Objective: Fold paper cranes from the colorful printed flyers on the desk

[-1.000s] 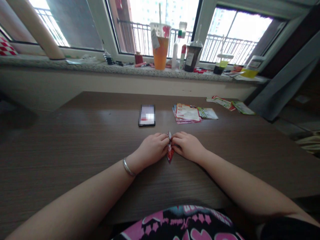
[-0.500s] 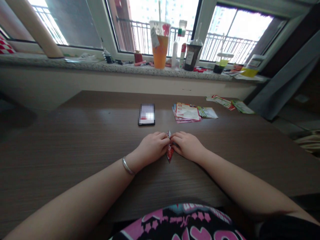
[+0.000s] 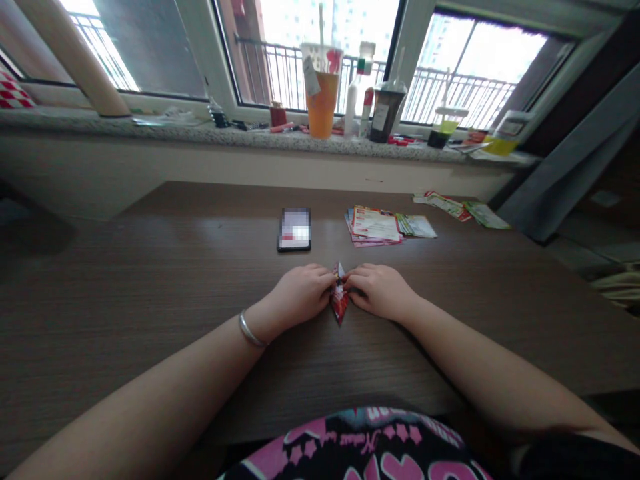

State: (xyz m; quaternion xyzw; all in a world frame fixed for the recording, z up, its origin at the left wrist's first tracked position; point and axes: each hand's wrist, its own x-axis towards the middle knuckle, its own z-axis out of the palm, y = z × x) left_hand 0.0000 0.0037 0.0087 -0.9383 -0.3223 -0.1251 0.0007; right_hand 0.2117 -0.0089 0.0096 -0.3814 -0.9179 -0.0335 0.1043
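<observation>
Daylight comes through windows (image 3: 290,27) above a stone sill (image 3: 165,132), where an orange drink (image 3: 321,103) stands among bottles and cups. Below is a brown wooden tabletop (image 3: 150,280). Around its middle, between the far edge and the near edge, sits a small folded red paper (image 3: 339,305), possibly a thin wrapper. Left hand (image 3: 305,292) and right hand (image 3: 383,291) come at it from opposite sides, fingertips pinched on its long sides toward the far end; the undersides of the fingers are hidden.

It looks light, thin and bendable, probably a little slick, and easy to crease or tear. A gentle pinch on both long sides, near the middle, seems the safest hold. Its long axis runs from the near edge toward the far edge; one sharp red tip points to the near edge, a paler tip to the far edge, and the middle is widest.

Nearer the far edge lie a phone (image 3: 294,230) and, right of it, a stack of leaflets (image 3: 376,224). More loose leaflets (image 3: 447,205) lie by the far right corner.
</observation>
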